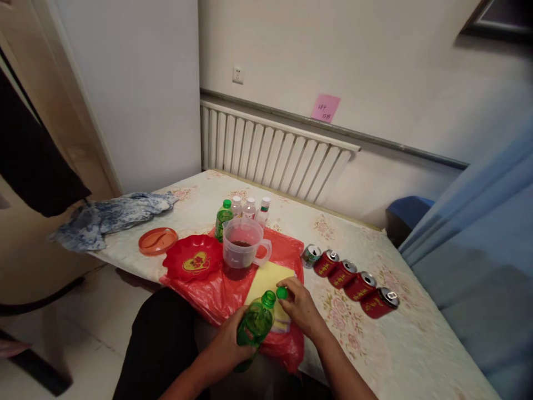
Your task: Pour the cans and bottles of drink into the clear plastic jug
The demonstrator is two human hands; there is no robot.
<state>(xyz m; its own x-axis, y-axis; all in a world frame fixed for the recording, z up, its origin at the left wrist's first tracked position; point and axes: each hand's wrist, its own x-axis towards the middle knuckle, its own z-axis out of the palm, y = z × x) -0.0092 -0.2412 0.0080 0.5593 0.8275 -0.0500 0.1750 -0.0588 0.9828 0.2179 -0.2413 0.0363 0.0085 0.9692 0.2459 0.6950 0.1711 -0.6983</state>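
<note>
At lower centre, the left hand [230, 345] grips a bottle [257, 321], best kept steady, while the right hand [302, 306] pinches a cap [282, 293].

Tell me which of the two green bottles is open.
The green bottle in the left hand: its mouth is bare, and the right hand holds a green cap beside it. The other green bottle, standing by the jug, is capped.

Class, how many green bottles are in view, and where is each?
2. One green bottle is in the left hand; the other green bottle stands just left of the white-capped bottles. No third one shows.
</note>
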